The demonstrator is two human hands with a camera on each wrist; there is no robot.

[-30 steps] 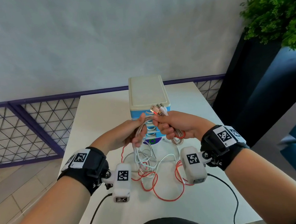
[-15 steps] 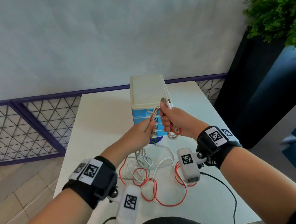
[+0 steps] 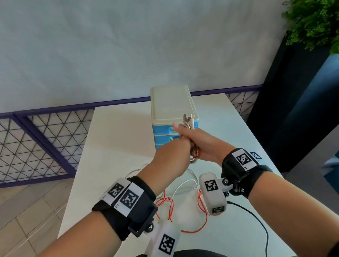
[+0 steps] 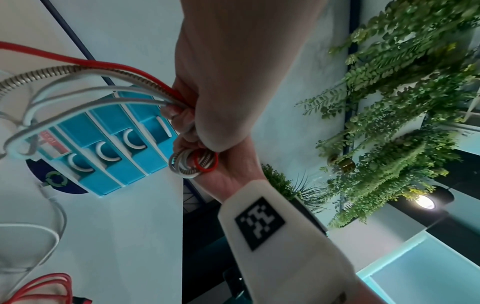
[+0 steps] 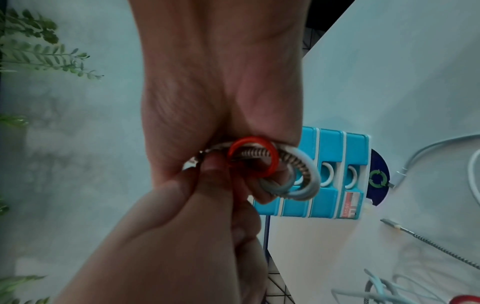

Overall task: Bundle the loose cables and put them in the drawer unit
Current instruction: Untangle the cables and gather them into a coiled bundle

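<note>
A coil of red, white and braided cables [image 3: 195, 159] hangs in the air in front of the blue drawer unit [image 3: 172, 107]. My right hand [image 3: 198, 139] grips the coil, with the plug ends [image 3: 188, 120] sticking up above the fist. My left hand [image 3: 172, 155] crosses just under it and grips the loose strands [image 4: 124, 82] that run into the coil. In the right wrist view the small loops [image 5: 262, 164] bulge out under my right hand [image 5: 221, 92], with the left thumb pressed beside them. The drawers [image 4: 111, 148] look closed.
The white table [image 3: 114, 146] holds slack red cable [image 3: 187, 229] and white cable [image 3: 187, 183] below my wrists. A braided cable end [image 5: 426, 241] lies near the unit's base. A dark planter with a green plant [image 3: 319, 14] stands at the right, and a railing [image 3: 31, 145] at the left.
Both hands have risen and moved forward to the drawer unit's top edge. The left hand has swung under the right, drawing more cable off the table.
</note>
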